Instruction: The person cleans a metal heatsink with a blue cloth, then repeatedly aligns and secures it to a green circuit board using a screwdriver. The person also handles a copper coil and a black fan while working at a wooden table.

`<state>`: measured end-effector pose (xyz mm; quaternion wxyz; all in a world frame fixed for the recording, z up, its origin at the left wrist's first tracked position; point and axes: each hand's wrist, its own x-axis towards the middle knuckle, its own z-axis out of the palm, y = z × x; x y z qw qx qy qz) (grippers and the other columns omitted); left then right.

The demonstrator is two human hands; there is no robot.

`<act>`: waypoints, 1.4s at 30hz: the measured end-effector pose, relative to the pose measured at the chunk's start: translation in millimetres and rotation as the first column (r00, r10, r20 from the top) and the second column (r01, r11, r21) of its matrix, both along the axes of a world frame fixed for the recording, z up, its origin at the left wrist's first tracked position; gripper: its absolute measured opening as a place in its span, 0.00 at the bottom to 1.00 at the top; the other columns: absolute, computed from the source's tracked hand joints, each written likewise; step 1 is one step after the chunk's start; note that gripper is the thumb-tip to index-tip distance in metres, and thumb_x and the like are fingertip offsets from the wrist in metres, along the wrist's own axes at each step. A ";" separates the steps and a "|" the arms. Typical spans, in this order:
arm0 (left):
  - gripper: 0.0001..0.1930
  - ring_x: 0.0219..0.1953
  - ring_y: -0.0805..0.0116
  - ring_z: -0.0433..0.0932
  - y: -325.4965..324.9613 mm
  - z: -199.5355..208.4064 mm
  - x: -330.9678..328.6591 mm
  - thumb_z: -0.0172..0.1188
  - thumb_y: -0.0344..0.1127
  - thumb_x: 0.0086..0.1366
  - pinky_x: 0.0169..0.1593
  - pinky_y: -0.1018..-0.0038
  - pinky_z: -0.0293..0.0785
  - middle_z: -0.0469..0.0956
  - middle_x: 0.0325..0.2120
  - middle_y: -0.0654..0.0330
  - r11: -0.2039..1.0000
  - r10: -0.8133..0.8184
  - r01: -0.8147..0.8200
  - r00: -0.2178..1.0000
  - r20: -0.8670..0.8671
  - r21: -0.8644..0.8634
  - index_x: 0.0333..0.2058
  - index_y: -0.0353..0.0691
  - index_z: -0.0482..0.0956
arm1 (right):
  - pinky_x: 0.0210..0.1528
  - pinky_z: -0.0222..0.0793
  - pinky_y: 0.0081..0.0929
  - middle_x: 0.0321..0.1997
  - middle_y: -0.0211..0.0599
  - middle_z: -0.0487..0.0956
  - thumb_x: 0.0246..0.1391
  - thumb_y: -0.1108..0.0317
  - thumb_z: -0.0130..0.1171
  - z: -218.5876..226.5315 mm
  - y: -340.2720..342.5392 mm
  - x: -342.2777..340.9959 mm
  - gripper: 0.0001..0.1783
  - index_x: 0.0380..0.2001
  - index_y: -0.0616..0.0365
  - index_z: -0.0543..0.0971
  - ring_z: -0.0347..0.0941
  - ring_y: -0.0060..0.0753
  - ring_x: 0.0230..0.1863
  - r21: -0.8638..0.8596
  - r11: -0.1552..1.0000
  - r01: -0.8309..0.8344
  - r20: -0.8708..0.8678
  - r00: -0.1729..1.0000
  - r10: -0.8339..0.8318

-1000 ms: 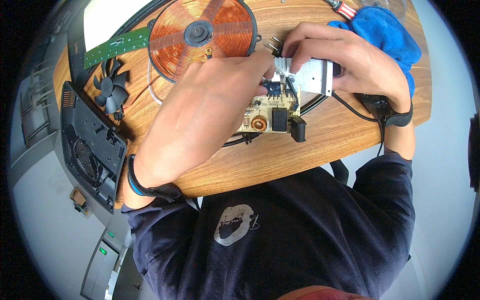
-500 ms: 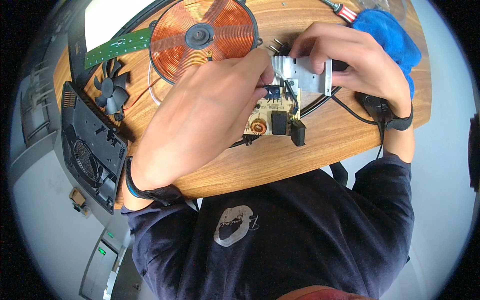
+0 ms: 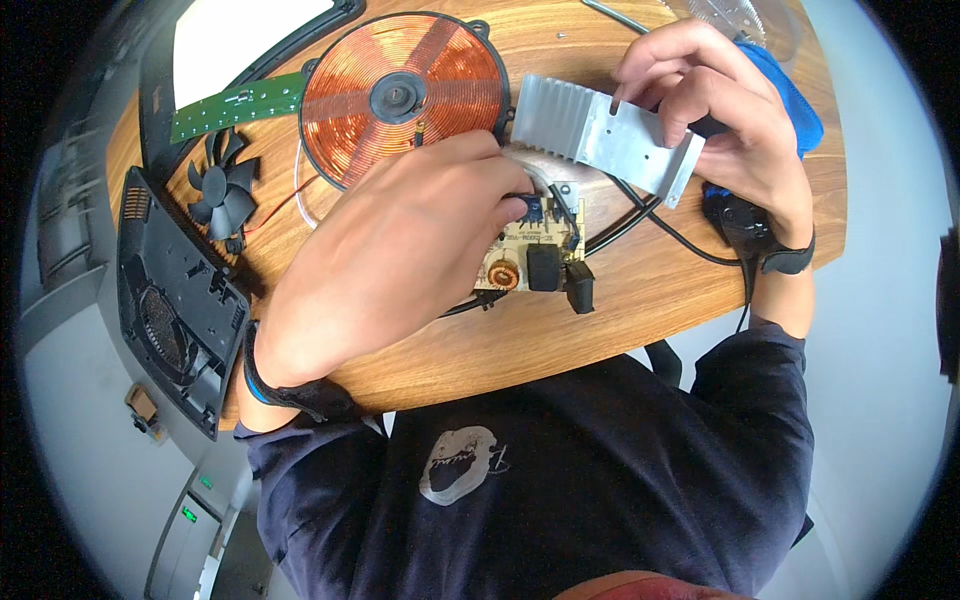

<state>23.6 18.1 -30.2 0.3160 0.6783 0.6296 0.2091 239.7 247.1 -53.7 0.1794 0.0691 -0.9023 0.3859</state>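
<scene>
A finned silver heat sink (image 3: 622, 150) is pinched by my right hand (image 3: 722, 100), its fingers curled over the right end. It hangs tilted above the table, its left end higher than its right. Below and left of it, my left hand (image 3: 385, 255) closes its thumb and fingertips on the upper edge of a small tan circuit board (image 3: 517, 242). The board carries a ring-shaped copper coil (image 3: 503, 275), black blocks and wires. My left hand hides the board's left part. Heat sink and board are apart.
Beyond my left hand lies a round copper induction coil (image 3: 345, 105). Left of it are a green circuit strip (image 3: 235, 112), a black fan (image 3: 218, 187) and a black plastic housing (image 3: 180, 300). A blue cloth (image 3: 790, 100) and black cables (image 3: 690, 238) lie at right.
My right hand has lifted the heat sink up from the board and tilted it, opening a gap between them. The board, in my left hand, has shifted slightly down and left.
</scene>
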 end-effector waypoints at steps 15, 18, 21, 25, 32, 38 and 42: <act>0.07 0.43 0.41 0.83 0.5 1.2 -3.7 0.66 0.25 0.69 0.46 0.54 0.77 0.83 0.37 0.47 0.999 0.034 -0.032 0.998 -0.046 0.042 0.43 0.32 0.81 | 0.48 0.84 0.31 0.47 0.44 0.86 0.54 0.68 0.78 5.1 2.9 -0.6 0.14 0.38 0.64 0.84 0.87 0.39 0.46 0.171 0.985 -0.013 -0.048 0.999 0.021; 0.07 0.42 0.42 0.85 4.1 3.6 -2.1 0.67 0.25 0.69 0.45 0.56 0.78 0.84 0.36 0.48 0.996 0.087 -0.087 0.996 0.003 -0.015 0.43 0.32 0.80 | 0.47 0.82 0.29 0.46 0.43 0.86 0.53 0.68 0.79 9.2 -0.5 -0.5 0.15 0.40 0.63 0.85 0.87 0.37 0.45 0.190 0.982 0.021 -0.050 0.999 -0.011; 0.09 0.42 0.44 0.86 2.7 2.8 0.6 0.68 0.25 0.70 0.45 0.58 0.79 0.85 0.35 0.48 0.989 0.141 -0.138 0.989 0.047 -0.056 0.44 0.33 0.77 | 0.44 0.80 0.26 0.45 0.41 0.86 0.52 0.70 0.80 8.4 -4.2 -0.5 0.15 0.40 0.62 0.86 0.85 0.35 0.42 0.150 0.986 0.077 0.017 0.997 -0.081; 0.12 0.42 0.45 0.87 4.4 4.8 0.1 0.68 0.24 0.70 0.44 0.58 0.78 0.84 0.34 0.48 0.991 0.123 -0.120 0.991 0.046 -0.063 0.46 0.35 0.73 | 0.42 0.76 0.24 0.42 0.38 0.86 0.52 0.72 0.81 7.4 -5.6 0.7 0.15 0.41 0.61 0.86 0.83 0.32 0.41 0.149 0.981 0.121 0.014 0.992 -0.125; 0.12 0.42 0.45 0.86 2.8 5.6 -1.2 0.67 0.26 0.71 0.44 0.56 0.78 0.83 0.35 0.48 0.993 0.089 -0.087 0.996 0.030 -0.073 0.46 0.36 0.73 | 0.58 0.82 0.30 0.57 0.39 0.83 0.63 0.75 0.74 -10.5 -10.0 6.0 0.22 0.59 0.64 0.80 0.82 0.32 0.58 -0.233 0.945 0.231 0.169 0.966 -0.195; 0.12 0.42 0.44 0.86 1.7 6.9 -1.6 0.68 0.29 0.72 0.44 0.56 0.78 0.83 0.35 0.49 0.995 0.072 -0.068 0.996 0.055 -0.078 0.47 0.37 0.73 | 0.63 0.82 0.29 0.63 0.40 0.81 0.65 0.77 0.70 -13.1 -10.2 8.5 0.31 0.70 0.63 0.75 0.80 0.32 0.63 -0.322 0.902 0.288 0.295 0.936 -0.193; 0.13 0.42 0.44 0.85 1.4 7.9 -1.4 0.68 0.29 0.71 0.44 0.56 0.78 0.83 0.35 0.48 0.994 0.067 -0.064 0.997 0.036 -0.090 0.48 0.37 0.73 | 0.63 0.82 0.28 0.63 0.39 0.81 0.65 0.78 0.70 -10.9 -6.1 9.9 0.36 0.74 0.61 0.72 0.80 0.28 0.62 -0.311 0.921 0.234 0.339 0.933 -0.123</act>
